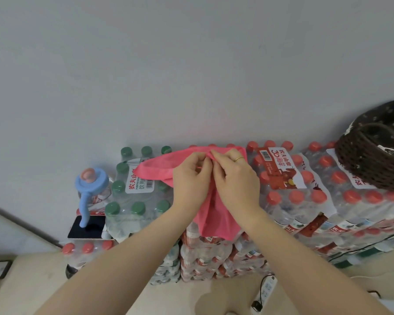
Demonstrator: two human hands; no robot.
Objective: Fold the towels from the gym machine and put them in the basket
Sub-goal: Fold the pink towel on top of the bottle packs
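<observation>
Left hand and right hand both pinch the thin pink cloth towel (over shrink-wrapped water bottle packs); dark woven wicker basket sits right.

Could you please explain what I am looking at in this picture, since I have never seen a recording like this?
There is no machine here: a person wears a camera on the head, looking forward and down at their own bare arms. The left hand and right hand meet in the middle, and both pinch a pink towel in their grip, apparently folding it. The towel lies over shrink-wrapped packs of water bottles stacked against a wall. A dark woven basket sits on the packs at the right. A blue water pump stands at the left.
</observation>
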